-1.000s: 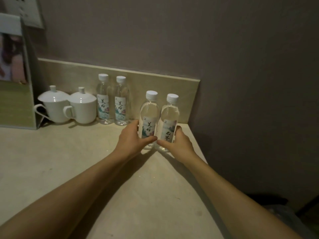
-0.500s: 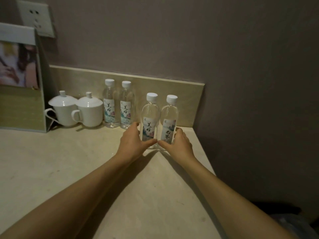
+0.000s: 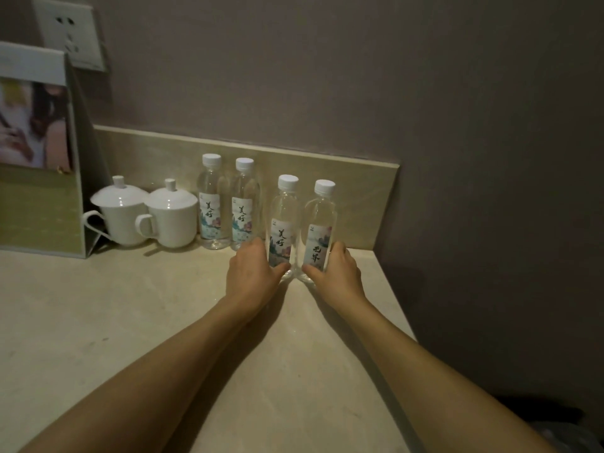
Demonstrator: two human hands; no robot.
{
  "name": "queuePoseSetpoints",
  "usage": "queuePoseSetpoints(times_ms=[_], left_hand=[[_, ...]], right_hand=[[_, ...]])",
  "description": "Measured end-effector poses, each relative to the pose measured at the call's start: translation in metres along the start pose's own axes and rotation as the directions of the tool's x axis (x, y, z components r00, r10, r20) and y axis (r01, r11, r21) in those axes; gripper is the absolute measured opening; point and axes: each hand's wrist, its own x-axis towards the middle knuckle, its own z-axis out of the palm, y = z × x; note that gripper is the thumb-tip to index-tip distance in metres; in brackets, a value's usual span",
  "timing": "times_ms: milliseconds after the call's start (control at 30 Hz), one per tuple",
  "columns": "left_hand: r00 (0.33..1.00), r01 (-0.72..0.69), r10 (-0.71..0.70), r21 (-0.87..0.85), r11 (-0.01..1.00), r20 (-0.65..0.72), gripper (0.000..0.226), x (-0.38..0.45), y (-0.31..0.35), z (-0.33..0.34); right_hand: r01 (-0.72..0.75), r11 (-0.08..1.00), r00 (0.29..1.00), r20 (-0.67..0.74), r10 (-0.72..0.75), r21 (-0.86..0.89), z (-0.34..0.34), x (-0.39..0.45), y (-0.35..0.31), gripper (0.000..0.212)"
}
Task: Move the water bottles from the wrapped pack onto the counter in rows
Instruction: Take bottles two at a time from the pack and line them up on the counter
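Two clear water bottles with white caps stand upright side by side on the beige counter (image 3: 130, 322), near its back right corner. My left hand (image 3: 251, 273) grips the base of the left one (image 3: 283, 217), thumb across its front. My right hand (image 3: 336, 273) grips the base of the right one (image 3: 322, 220) the same way. Two more bottles, one (image 3: 211, 204) beside the other (image 3: 243, 207), stand against the low backsplash further left. The wrapped pack is out of view.
Two white lidded cups, one (image 3: 122, 214) next to the other (image 3: 171, 217), stand left of the back bottles. A standing display card (image 3: 39, 158) fills the far left, under a wall socket (image 3: 70, 31). The counter's right edge runs beside the wall (image 3: 490, 191).
The two held bottles have slid a little farther back toward the backsplash with both hands on them. The camera has tilted up and right.
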Motion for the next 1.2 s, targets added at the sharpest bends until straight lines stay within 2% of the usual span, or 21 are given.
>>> queuePoseSetpoints(times_ms=[167,300,467,767,1200], left_hand=[[0.994,0.029,-0.033,-0.043,0.999,-0.1,0.046,0.008,0.0,0.006],[0.995,0.061,-0.066,-0.052,0.997,-0.081,0.045,0.017,0.0,0.007],[0.99,0.065,-0.069,-0.036,0.997,-0.12,0.041,0.026,0.0,0.011],[0.988,0.063,-0.063,-0.005,0.998,-0.139,0.042,0.036,-0.002,0.014],[0.986,0.074,-0.075,-0.017,0.997,-0.146,0.049,0.045,-0.001,0.015]], right_hand=[[-0.019,1.0,1.0,0.005,0.019,-0.006,0.007,0.013,-0.004,0.054],[-0.006,1.0,1.0,0.009,0.006,-0.03,0.01,0.023,-0.005,0.052],[-0.003,1.0,1.0,0.0,0.003,-0.008,0.019,0.028,-0.007,0.051],[0.015,0.996,1.0,-0.013,-0.016,-0.085,0.027,0.043,-0.008,0.048],[0.017,0.996,1.0,-0.003,-0.018,-0.092,0.032,0.058,-0.01,0.049]])
